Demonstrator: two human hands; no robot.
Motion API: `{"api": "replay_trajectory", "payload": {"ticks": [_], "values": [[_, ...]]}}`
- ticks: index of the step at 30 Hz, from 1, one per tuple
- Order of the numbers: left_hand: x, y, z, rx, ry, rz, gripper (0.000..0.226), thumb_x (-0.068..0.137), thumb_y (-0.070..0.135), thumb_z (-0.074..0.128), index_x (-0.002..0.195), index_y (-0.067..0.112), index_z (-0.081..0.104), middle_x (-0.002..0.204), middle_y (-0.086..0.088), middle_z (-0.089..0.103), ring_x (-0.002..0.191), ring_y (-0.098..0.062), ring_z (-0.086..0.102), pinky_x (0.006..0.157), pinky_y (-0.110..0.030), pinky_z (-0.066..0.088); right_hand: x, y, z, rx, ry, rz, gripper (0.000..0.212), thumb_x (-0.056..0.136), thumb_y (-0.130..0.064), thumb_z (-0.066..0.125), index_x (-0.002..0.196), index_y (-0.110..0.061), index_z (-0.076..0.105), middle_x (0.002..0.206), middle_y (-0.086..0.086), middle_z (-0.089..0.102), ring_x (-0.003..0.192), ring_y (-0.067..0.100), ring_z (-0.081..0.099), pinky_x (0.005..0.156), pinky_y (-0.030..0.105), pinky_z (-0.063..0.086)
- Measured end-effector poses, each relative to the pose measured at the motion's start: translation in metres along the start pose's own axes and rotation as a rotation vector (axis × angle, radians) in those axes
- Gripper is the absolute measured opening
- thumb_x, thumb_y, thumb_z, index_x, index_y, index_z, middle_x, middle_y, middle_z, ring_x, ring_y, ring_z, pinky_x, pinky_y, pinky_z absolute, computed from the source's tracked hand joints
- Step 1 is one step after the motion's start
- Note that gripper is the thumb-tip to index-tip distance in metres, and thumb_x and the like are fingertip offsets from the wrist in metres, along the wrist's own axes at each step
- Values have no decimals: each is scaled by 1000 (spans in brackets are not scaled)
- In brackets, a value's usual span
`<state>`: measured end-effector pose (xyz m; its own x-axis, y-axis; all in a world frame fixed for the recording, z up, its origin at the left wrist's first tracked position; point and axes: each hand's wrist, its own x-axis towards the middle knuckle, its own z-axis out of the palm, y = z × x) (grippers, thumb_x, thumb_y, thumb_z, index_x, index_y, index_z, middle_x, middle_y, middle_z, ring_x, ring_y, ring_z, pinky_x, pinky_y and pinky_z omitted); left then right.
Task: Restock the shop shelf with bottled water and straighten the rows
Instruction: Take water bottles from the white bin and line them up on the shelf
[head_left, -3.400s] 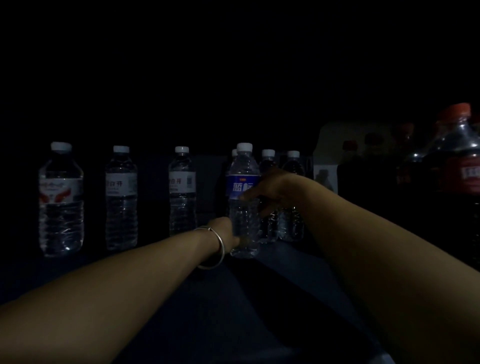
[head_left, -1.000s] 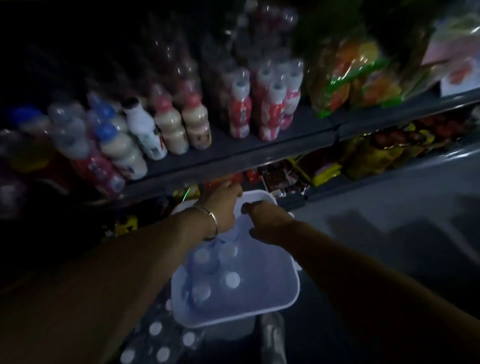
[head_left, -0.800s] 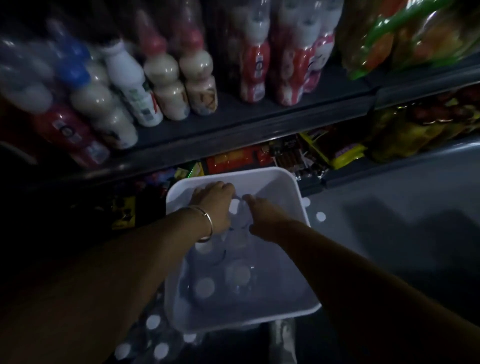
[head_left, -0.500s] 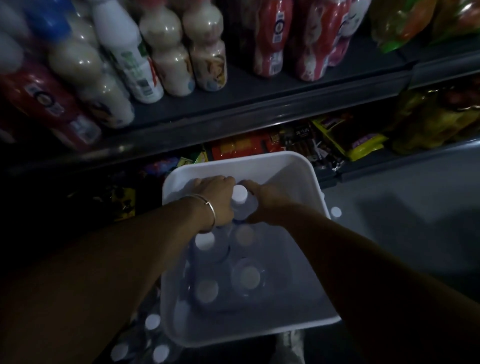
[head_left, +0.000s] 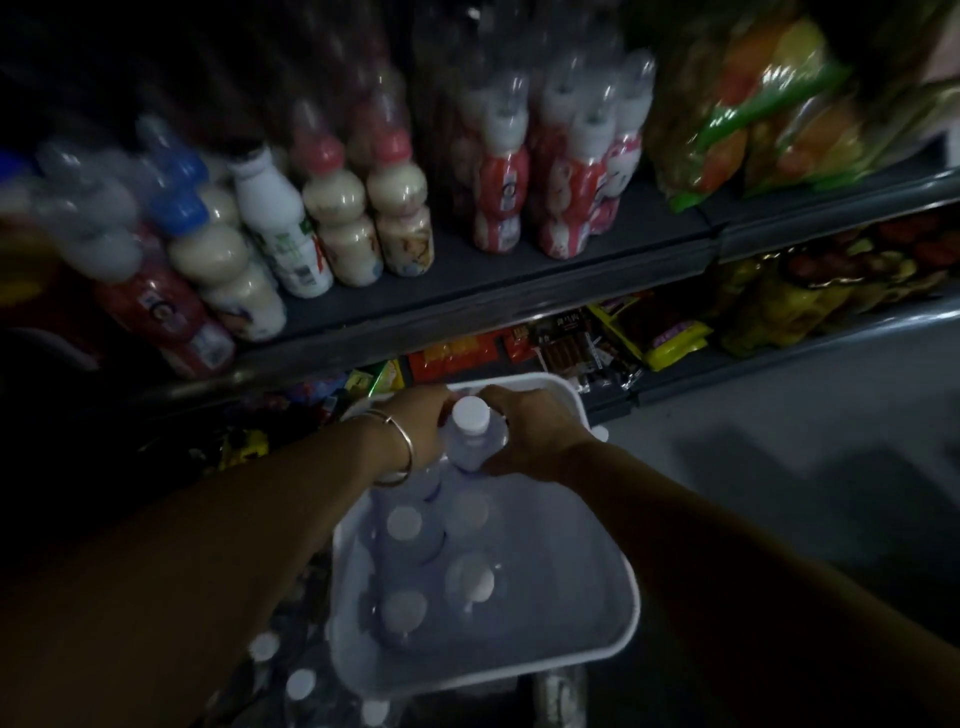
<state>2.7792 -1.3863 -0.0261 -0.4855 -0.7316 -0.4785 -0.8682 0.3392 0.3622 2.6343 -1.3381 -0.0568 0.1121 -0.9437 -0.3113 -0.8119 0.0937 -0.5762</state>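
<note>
A water bottle (head_left: 474, 434) stands upright at the far end of a white plastic basket (head_left: 621, 618), its long axis vertical and its white cap pointing straight up toward the camera. Both hands grasp it just below the cap: the left hand (head_left: 423, 423) wraps its fingers around the bottle's left shoulder, and the right hand (head_left: 535, 434) curls around the right shoulder, thumb toward the near side. A thin metal bangle (head_left: 402, 452) circles the left wrist.

Behind the held bottle, nearer the camera, four more bottles (head_left: 470, 579) stand upright in the basket in two short rows, only their white caps and clear shoulders showing. Outside the basket, at its lower left, further white-capped bottles (head_left: 301, 683) stand in the dark.

Beyond the basket runs a grey shelf (head_left: 519, 291). On it stand cream-coloured drink bottles (head_left: 340, 231) with red and blue caps, a white milk bottle (head_left: 283, 228), and red-and-white wrapped bottles (head_left: 569, 182). To their right lie green and orange snack bags (head_left: 753, 98). The lower shelf, just beyond the basket's far rim, holds small snack packets (head_left: 571, 338). The grey floor (head_left: 779, 426) spreads to the right.
</note>
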Motion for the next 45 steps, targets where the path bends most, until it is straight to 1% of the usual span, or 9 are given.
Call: {"api": "replay_trajectory", "payload": {"ticks": [5, 8, 12, 15, 19, 29, 36, 39, 45], "values": [[-46, 40, -72, 41, -3, 57, 47, 74, 12, 70, 118, 10, 55, 117, -7, 59, 108, -26, 56, 92, -31, 44, -44, -47, -93, 145, 106, -24, 69, 61, -21, 87, 123, -14, 56, 122, 1, 61, 110, 14, 55, 89, 17, 40], [-83, 76, -128, 38, -28, 102, 26, 78, 10, 66, 103, 6, 61, 102, -14, 64, 99, -28, 59, 86, -35, 49, -77, -88, -163, 160, 155, -80, 67, 64, -16, 85, 124, -10, 55, 118, 4, 62, 107, 10, 54, 79, 14, 37], [-145, 131, -214, 27, 19, 206, 22, 84, 9, 63, 105, 4, 63, 103, -9, 65, 93, -20, 59, 67, -16, 37, -129, -157, -265, 184, 216, -113, 63, 66, -10, 83, 123, -9, 56, 115, 3, 63, 105, 18, 59, 93, 32, 49], [-186, 163, -281, -27, 78, 238, 20, 77, 8, 72, 95, 5, 63, 79, 1, 60, 69, -8, 53, 59, -14, 41, -170, -209, -344, 205, 288, -145, 53, 62, -10, 85, 110, -7, 63, 107, 7, 68, 98, 23, 65, 88, 43, 53], [-244, 209, -368, -20, 174, 335, 43, 74, 17, 77, 110, 1, 60, 102, -10, 65, 92, -18, 58, 81, -28, 49, -235, -278, -443, 282, 371, -183, 33, 68, -3, 79, 95, -9, 63, 88, 8, 66, 75, 22, 64, 59, 30, 55], [-369, 305, -548, -213, 497, 545, 39, 73, 19, 77, 108, 13, 60, 103, -3, 66, 97, -16, 62, 91, -28, 49, -334, -407, -623, 321, 743, -347, 26, 72, -17, 77, 89, -3, 64, 72, 5, 65, 62, 17, 64, 54, 28, 56], [-366, 332, -628, -262, 682, 545, 23, 74, 24, 75, 90, 23, 58, 96, -2, 65, 88, -15, 62, 75, -24, 51, -312, -441, -713, 361, 855, -390, 45, 67, -23, 81, 99, 5, 66, 92, 17, 71, 77, 28, 71, 70, 44, 60], [-341, 337, -651, -278, 741, 514, 35, 76, 22, 74, 106, 12, 59, 100, -5, 64, 86, -13, 60, 64, -17, 47, -282, -442, -742, 359, 880, -393, 48, 64, -25, 83, 98, 4, 66, 93, 17, 71, 76, 26, 71, 68, 42, 60], [-267, 342, -680, -229, 804, 396, 47, 75, 28, 75, 114, 6, 59, 111, -8, 65, 99, -20, 62, 89, -30, 50, -206, -425, -777, 308, 958, -377, 46, 63, -29, 85, 91, 2, 66, 92, 17, 69, 77, 28, 70, 66, 42, 60]]}}
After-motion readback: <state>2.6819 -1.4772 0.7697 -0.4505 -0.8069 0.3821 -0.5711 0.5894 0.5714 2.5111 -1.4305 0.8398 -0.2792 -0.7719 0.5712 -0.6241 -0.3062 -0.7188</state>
